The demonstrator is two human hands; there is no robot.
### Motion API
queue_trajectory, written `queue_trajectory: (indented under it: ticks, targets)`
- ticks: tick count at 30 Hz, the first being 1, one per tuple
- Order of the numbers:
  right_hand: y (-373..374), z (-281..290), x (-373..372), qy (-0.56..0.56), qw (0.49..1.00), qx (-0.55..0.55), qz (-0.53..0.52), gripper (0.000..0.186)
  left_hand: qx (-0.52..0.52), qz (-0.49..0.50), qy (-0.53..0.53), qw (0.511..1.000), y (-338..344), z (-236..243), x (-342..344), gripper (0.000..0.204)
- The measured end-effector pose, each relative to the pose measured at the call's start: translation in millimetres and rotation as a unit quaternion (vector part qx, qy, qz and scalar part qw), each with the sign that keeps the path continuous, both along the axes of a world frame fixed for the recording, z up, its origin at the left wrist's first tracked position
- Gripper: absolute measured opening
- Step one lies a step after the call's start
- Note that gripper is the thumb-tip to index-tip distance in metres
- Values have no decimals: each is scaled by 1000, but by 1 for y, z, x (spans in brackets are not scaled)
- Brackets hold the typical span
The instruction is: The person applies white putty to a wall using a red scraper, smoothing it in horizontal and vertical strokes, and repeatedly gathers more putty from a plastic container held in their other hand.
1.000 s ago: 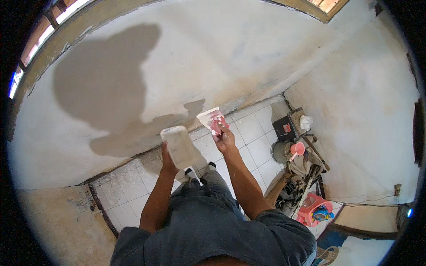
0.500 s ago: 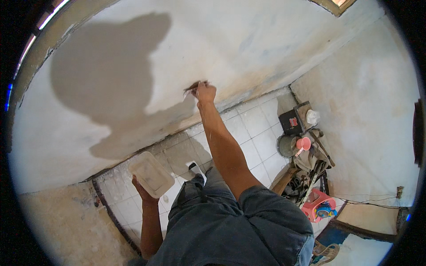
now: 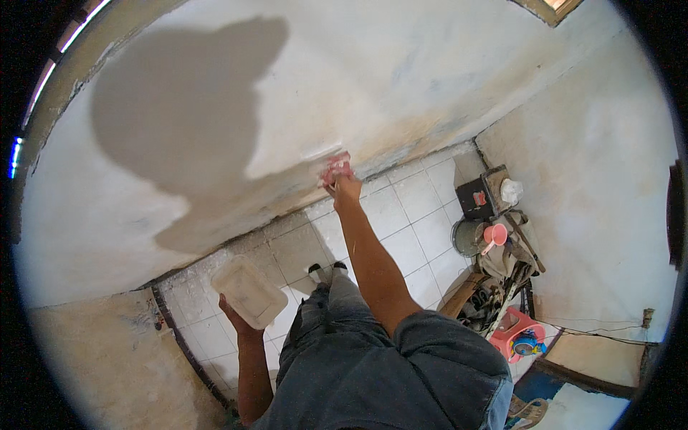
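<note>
My left hand [image 3: 239,316] grips the near left edge of a shallow whitish plastic tub [image 3: 249,294], held out over the floor. Inside the tub there is pale residue. My right arm reaches forward to the wall [image 3: 301,86], and my right hand [image 3: 347,189] is closed around a reddish flat scraper [image 3: 335,168] smeared with white. Its far edge is close to the wall, just below a pale streak; motion blurs it, so contact is hard to judge. The wall is patchy white and tan, with my large shadow across its left part.
White floor tiles [image 3: 394,208] run along the wall's foot. At the right stand a black box [image 3: 473,199], a dark bucket [image 3: 466,236] with a pink dipper [image 3: 494,235], bundled cloths and tools, and a pink plastic stool [image 3: 510,326] with a blue item on it.
My right hand has moved down the wall and slightly right, and the scraper has turned so its reddish face shows. The tub stays in my left hand, slightly lower.
</note>
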State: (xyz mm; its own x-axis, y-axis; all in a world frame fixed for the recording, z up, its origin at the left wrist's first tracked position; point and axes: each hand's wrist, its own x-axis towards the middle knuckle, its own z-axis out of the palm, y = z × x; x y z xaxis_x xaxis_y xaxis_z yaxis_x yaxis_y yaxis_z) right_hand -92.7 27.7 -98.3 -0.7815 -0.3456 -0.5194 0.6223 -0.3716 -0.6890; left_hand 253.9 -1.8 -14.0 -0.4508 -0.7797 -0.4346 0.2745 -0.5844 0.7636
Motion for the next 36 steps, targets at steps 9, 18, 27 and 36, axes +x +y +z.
queue_trajectory:
  ticks: [9, 18, 27, 36]
  targets:
    - [-31, 25, -14, 14, 998, 54, 0, 17, 33, 87, 60, 994, 32, 21, 1, 51]
    - [-6, 72, 26, 258, 964, 65, 19, 13, 78, 86, 77, 990, 41, 7, -11, 49]
    - [-20, 10, 10, 344, 888, 304, -32, 14, 69, 18, 52, 996, 26, 38, -24, 49]
    - [-79, 30, 127, 554, 749, 356, -76, 20, 28, -34, 80, 996, -48, 10, 26, 53]
